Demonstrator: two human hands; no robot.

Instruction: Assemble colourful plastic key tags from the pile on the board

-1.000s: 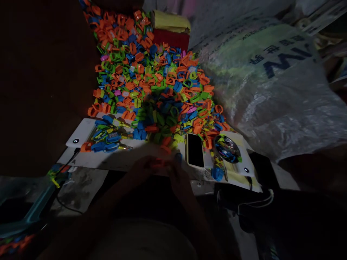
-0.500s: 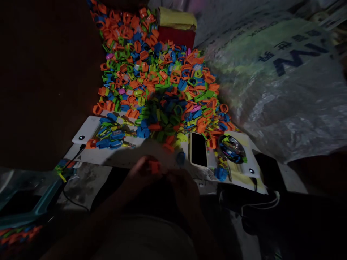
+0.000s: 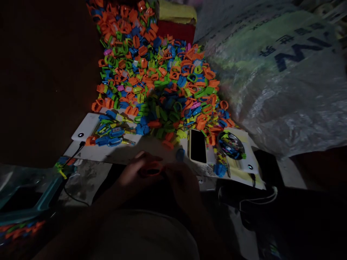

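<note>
We see a dim workspace from above. Our left hand [image 3: 135, 173] and right hand [image 3: 180, 178] meet just in front of a white board [image 3: 114, 153], fingers pinched together around a small orange plastic piece [image 3: 151, 169]. Half a second ago that piece stood bright and upright between the fingertips; now it lies lower and flatter, partly covered by the fingers, which suggests to us that it is being pressed or fitted. Beyond the board spreads a large heap of orange, green and blue plastic clips [image 3: 159, 76]. A dark-screened phone [image 3: 197, 146] lies on the board. At right, a clear plastic sack [image 3: 276, 72] carries upside-down dark lettering; we can make out only "NV", the rest being unreadable.
</note>
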